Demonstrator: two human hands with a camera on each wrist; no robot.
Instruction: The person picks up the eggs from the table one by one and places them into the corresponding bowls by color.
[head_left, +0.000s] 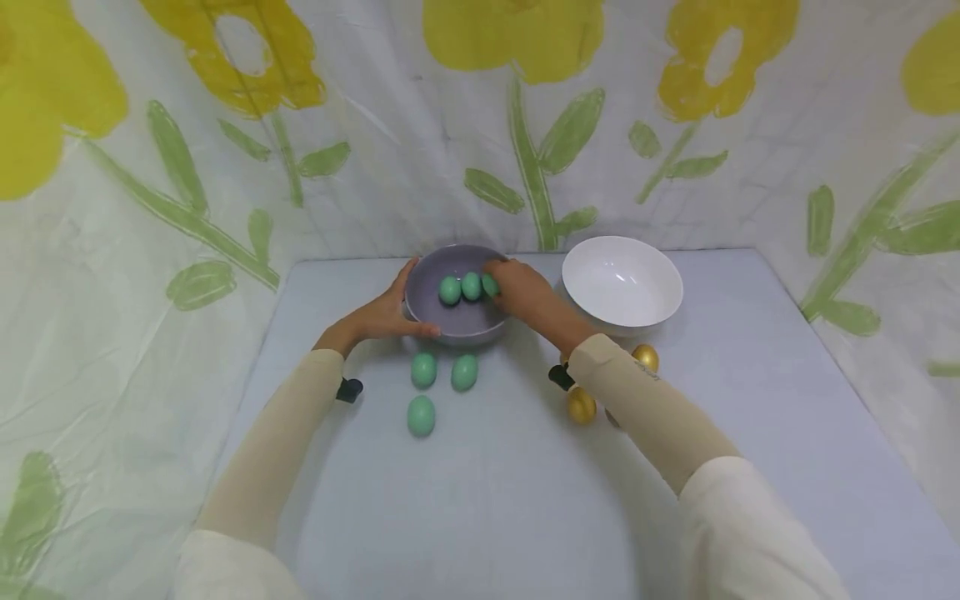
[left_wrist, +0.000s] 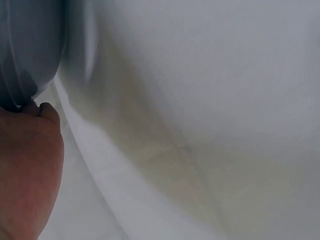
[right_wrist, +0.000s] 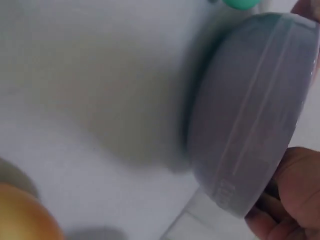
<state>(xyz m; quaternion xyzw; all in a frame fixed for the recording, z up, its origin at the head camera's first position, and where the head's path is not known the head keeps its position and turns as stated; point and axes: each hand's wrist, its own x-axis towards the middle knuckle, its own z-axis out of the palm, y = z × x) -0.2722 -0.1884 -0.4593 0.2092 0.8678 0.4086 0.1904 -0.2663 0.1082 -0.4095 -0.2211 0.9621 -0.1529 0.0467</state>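
Note:
My left hand (head_left: 381,315) holds the side of a purple-grey bowl (head_left: 471,336), thumb along its front and fingers toward the back. Two green eggs (head_left: 450,290) lie inside that bowl. At its right rim, my right hand (head_left: 522,288) grips another green egg (head_left: 490,285), partly hidden by the fingers. In the right wrist view the bowl (right_wrist: 250,115) blocks sight of the held egg, and some of the right hand (right_wrist: 297,192) shows beside the rim. Three green eggs (head_left: 422,416) lie on the table in front of the bowl.
A white bowl (head_left: 624,287) stands to the right on the pale table (head_left: 480,500). Gold eggs (head_left: 581,406) lie in front of it, partly hidden by the right forearm. Behind the table hangs a flower-patterned curtain (head_left: 390,192).

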